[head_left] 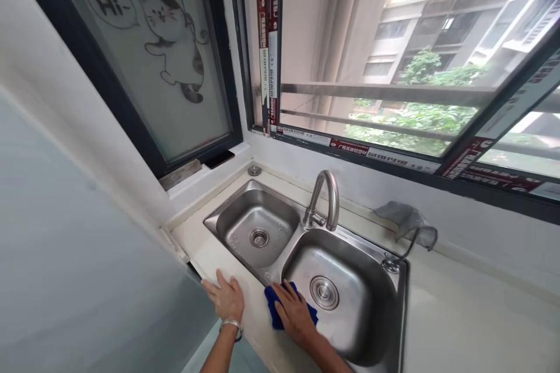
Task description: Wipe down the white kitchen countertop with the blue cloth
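Note:
My right hand (296,313) presses a folded blue cleaning cloth (273,310) onto the front rim of the double-bowl steel sink (276,265), with the fingers lying over the cloth. Part of the cloth is hidden under the palm. To its left, my left hand (228,298) rests on the cream countertop (252,303) near the front edge, fingers spread, holding nothing. A band circles the left wrist. The larger bowl lies just right of the cloth, and the smaller bowl is farther back on the left.
A curved faucet (333,198) rises behind the sink divider. At the right rear corner stands a dispenser-like fitting (391,263) with a bent stem; grey plastic (400,217) lies by it. A round metal piece (254,171) sits at the back left corner. A dark flat object (219,159) rests on the ledge.

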A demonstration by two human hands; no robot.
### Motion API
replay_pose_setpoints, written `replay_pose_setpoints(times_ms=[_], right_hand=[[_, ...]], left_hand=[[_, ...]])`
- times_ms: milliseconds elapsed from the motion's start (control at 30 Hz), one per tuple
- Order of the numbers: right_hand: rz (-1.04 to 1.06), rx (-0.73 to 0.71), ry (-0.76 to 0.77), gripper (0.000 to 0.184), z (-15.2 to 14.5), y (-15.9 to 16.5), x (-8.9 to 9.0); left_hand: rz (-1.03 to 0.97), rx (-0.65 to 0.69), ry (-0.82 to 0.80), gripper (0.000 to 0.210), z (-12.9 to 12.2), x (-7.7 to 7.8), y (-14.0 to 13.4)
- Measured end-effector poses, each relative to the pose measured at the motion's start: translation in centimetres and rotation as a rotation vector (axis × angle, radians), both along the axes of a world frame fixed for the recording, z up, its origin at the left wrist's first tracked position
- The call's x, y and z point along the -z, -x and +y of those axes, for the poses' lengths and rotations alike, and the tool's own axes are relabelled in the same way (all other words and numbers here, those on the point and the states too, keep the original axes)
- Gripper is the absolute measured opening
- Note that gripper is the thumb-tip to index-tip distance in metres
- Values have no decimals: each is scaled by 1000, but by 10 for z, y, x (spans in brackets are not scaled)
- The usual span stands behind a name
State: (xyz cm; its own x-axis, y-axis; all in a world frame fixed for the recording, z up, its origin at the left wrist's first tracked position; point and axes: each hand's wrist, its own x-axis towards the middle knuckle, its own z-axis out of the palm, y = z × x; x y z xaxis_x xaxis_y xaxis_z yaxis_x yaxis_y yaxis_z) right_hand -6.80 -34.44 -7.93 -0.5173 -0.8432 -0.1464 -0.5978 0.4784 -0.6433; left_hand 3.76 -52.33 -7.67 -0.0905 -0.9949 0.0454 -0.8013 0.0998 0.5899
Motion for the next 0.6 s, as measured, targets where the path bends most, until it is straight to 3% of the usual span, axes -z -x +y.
replay_pose_setpoints(times_ms=[133,300,467,600], right_hand=[[-177,-15,-17,50,-26,29,17],[11,-40,115,51,-37,52,43],[138,111,-3,50,-53,84,44],[180,241,-93,51,-67,134,41]], left_hand=[[-62,-21,-39,61,-1,-3,1],[-109,7,-34,63,-4,-2,2],[-132,8,-68,64,-2,-7,3],[-151,22,-117,66,-2,-13,3]])
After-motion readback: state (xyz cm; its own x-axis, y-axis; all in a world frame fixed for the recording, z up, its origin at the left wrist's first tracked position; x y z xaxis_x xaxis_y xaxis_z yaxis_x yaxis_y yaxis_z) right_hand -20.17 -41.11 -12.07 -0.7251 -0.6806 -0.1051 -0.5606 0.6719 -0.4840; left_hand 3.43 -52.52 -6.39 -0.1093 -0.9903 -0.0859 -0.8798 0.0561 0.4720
